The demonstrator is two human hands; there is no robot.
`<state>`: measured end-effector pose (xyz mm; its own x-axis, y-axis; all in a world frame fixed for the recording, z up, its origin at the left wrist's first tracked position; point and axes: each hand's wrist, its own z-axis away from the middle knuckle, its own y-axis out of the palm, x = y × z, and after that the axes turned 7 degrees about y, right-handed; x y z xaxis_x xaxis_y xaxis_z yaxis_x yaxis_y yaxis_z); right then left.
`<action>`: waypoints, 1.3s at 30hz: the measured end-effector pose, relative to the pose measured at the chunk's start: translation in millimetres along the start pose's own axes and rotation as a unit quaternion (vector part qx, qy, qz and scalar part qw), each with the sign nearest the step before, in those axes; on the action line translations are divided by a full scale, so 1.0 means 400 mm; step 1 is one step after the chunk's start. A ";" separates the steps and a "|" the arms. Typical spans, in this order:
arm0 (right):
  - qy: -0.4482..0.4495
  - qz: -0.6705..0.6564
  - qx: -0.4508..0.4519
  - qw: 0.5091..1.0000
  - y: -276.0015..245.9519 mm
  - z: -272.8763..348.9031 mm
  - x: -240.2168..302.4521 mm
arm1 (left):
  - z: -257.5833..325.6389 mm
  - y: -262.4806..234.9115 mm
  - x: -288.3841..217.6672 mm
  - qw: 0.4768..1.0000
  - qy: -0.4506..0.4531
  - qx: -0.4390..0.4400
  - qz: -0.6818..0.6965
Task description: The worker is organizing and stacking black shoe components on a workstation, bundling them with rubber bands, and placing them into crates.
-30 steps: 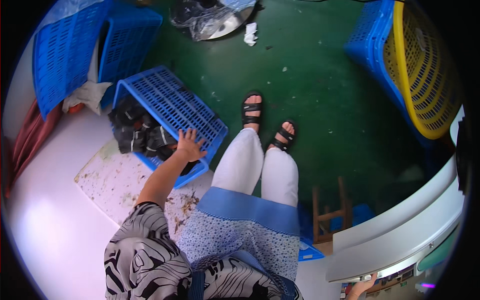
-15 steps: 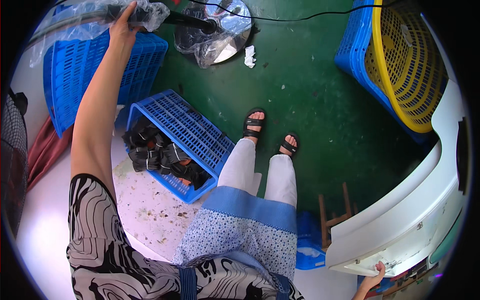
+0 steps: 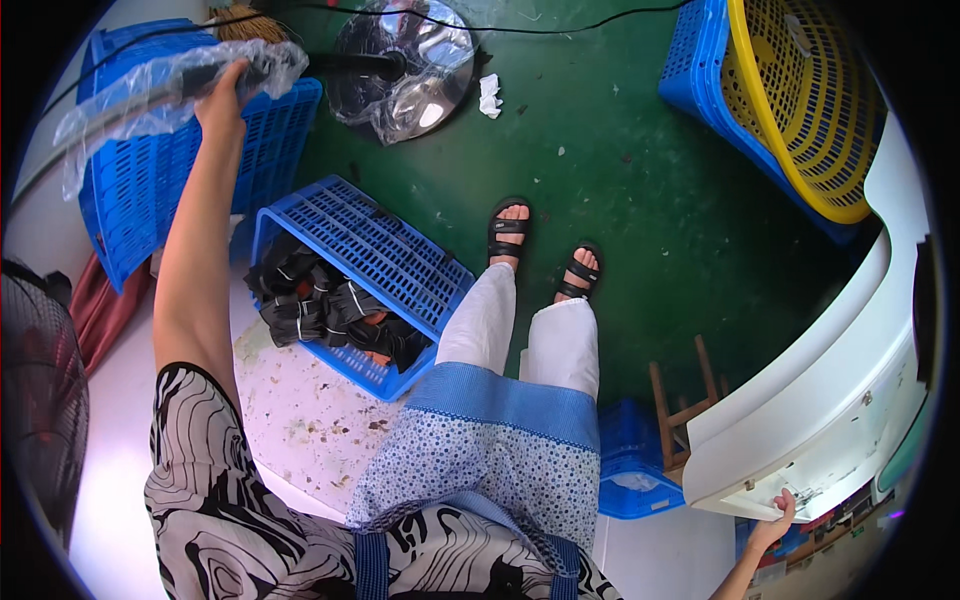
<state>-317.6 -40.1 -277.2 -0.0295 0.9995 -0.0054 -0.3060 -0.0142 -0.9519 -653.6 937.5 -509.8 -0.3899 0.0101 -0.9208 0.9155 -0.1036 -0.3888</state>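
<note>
Plastic (image 3: 105, 130) wraps the pole (image 3: 350, 66) at upper left of the head view, and we find the left hand (image 3: 222, 108) closed round it, having left the tilted blue basket (image 3: 360, 250) of black bundles (image 3: 300, 312); handling has thus passed to the pole. We record the right hand (image 3: 775, 518) half-curled at the white table (image 3: 790, 420) edge, its hold unconfirmed. Against one second ago, we note a fan (image 3: 45, 390) newly visible, far left.

Swirled shirt (image 3: 225, 510), dotted apron (image 3: 470, 425), white trousers (image 3: 565, 345) and black sandals (image 3: 509, 226) are worn.
</note>
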 end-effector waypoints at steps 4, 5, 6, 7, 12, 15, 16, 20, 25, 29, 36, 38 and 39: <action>0.009 0.023 0.006 1.000 -0.001 0.000 -0.013 | 0.061 -0.065 0.006 0.999 -0.040 -0.013 -0.007; 0.010 0.021 -0.002 1.000 -0.004 0.001 -0.020 | 0.083 -0.081 0.009 0.999 -0.050 -0.005 -0.008; 0.008 0.021 -0.002 1.000 0.000 0.002 -0.028 | 0.097 -0.101 0.012 0.999 -0.050 -0.007 -0.009; 0.006 0.017 -0.005 1.000 0.004 0.003 -0.034 | 0.107 -0.123 0.017 0.998 -0.057 0.006 -0.014; -0.001 0.025 -0.013 1.000 0.010 -0.002 -0.019 | 0.177 -0.206 0.051 0.997 -0.069 0.034 -0.019; -0.011 0.012 -0.006 1.000 0.009 -0.004 -0.008 | 0.227 -0.232 0.050 0.996 -0.073 0.034 -0.034; -0.016 0.013 -0.005 1.000 0.007 -0.006 -0.012 | 0.245 -0.235 0.044 0.996 -0.074 0.038 -0.044; -0.008 0.020 0.004 1.000 0.000 -0.010 -0.006 | 0.318 -0.224 0.031 0.998 -0.055 0.018 -0.017; -0.024 0.018 -0.002 1.000 0.007 -0.008 0.000 | 0.360 -0.225 0.036 0.997 -0.069 -0.026 0.006; -0.021 0.015 -0.008 1.000 0.008 -0.013 -0.016 | 0.365 -0.225 0.037 0.996 -0.077 -0.030 0.019; -0.031 -0.016 -0.019 0.999 0.030 -0.015 -0.019 | 0.334 -0.241 0.060 0.993 -0.114 -0.034 -0.023; -0.043 -0.018 -0.026 0.999 0.040 -0.012 -0.014 | 0.325 -0.256 0.072 0.986 -0.155 -0.012 -0.062; -0.051 -0.013 -0.030 0.998 0.043 -0.009 0.003 | 0.327 -0.261 0.057 0.981 -0.170 -0.003 -0.096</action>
<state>-319.5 -39.3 -294.4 -0.1210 0.9915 0.0471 -0.2495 0.0156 -0.9683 -771.1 818.5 -485.9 -0.5646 -0.3030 -0.7678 0.8223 -0.1255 -0.5551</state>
